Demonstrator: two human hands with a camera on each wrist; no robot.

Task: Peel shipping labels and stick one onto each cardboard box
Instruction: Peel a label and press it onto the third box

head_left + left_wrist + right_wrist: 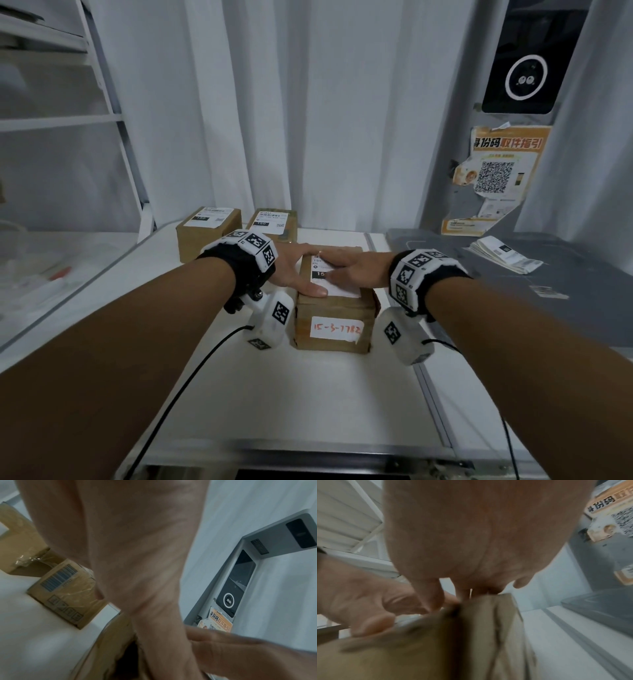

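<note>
A brown cardboard box (pixel 329 310) stands mid-table, with a handwritten white sticker (pixel 334 329) on its front. A white shipping label (pixel 342 291) lies on its top. My left hand (pixel 294 270) lies flat over the top's left side, thumb by the label's near corner. My right hand (pixel 349 270) presses flat on the label with straight fingers. In the right wrist view the right hand (pixel 471 534) and left hand (pixel 359 595) both rest on the box (pixel 419 649). Two labelled boxes (pixel 209 233) (pixel 274 224) stand behind.
A stack of label sheets (pixel 507 258) lies on the grey platform (pixel 513 308) to the right. A grey kiosk with a screen (pixel 524 78) and an orange poster (pixel 496 178) stands behind it. White shelving (pixel 68 120) is at the left, curtains at the back.
</note>
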